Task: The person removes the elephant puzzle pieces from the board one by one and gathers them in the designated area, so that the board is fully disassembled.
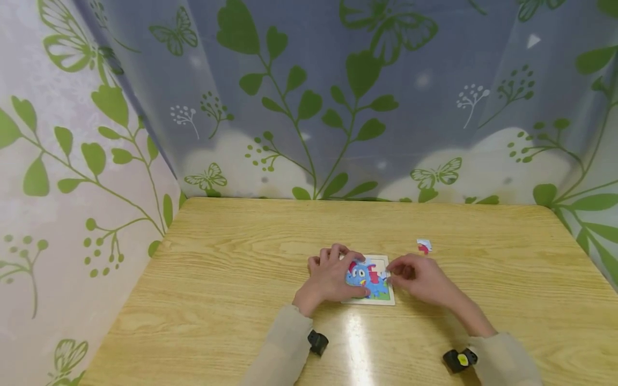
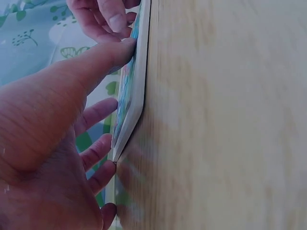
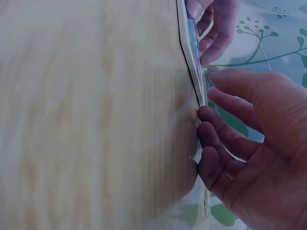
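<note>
A small jigsaw puzzle (image 1: 374,294) with a blue cartoon creature lies in a pale wooden frame (image 1: 372,302) on the table. Part of its upper right shows bare wood. My left hand (image 1: 330,276) rests over the left side, fingers spread and thumb on the lower part; the left wrist view shows that thumb (image 2: 112,53) touching the picture. At the frame's right edge, my right hand (image 1: 422,279) pinches a pale blue puzzle piece (image 1: 384,275) between thumb and forefinger. In the right wrist view the piece is hidden behind the fingers (image 3: 223,124).
Loose red and light-blue puzzle pieces (image 1: 424,246) lie on the wooden table (image 1: 217,300) beyond the right hand. Curtains (image 1: 309,107) with green leaves and butterflies hang behind and at the sides. A black wrist camera (image 1: 317,342) sits by the left sleeve.
</note>
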A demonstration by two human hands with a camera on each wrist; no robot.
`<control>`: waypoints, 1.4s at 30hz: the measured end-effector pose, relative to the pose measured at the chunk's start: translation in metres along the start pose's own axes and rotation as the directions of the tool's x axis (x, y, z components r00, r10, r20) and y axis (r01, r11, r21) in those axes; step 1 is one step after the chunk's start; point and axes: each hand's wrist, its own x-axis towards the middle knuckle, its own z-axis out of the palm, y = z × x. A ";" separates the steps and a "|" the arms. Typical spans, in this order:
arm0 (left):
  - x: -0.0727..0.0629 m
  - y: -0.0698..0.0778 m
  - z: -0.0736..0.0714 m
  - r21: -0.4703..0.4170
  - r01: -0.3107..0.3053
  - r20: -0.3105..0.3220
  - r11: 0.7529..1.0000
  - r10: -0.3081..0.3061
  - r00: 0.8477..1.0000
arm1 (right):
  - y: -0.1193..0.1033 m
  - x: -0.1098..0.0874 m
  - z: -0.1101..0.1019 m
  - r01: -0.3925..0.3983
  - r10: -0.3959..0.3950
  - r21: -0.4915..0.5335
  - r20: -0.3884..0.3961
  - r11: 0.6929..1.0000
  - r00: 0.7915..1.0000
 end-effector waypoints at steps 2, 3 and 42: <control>0.000 0.001 0.000 -0.001 0.007 0.005 1.000 -0.007 1.000 | 0.000 0.001 0.001 0.009 -0.008 -0.003 0.007 1.000 1.000; 0.000 0.002 0.000 -0.003 0.009 0.006 1.000 -0.009 1.000 | -0.001 0.001 0.001 0.010 -0.010 -0.005 0.013 1.000 1.000; 0.003 0.012 0.008 0.003 0.111 -0.047 0.994 -0.111 0.993 | -0.008 0.006 0.001 -0.037 0.034 0.040 0.071 0.999 0.997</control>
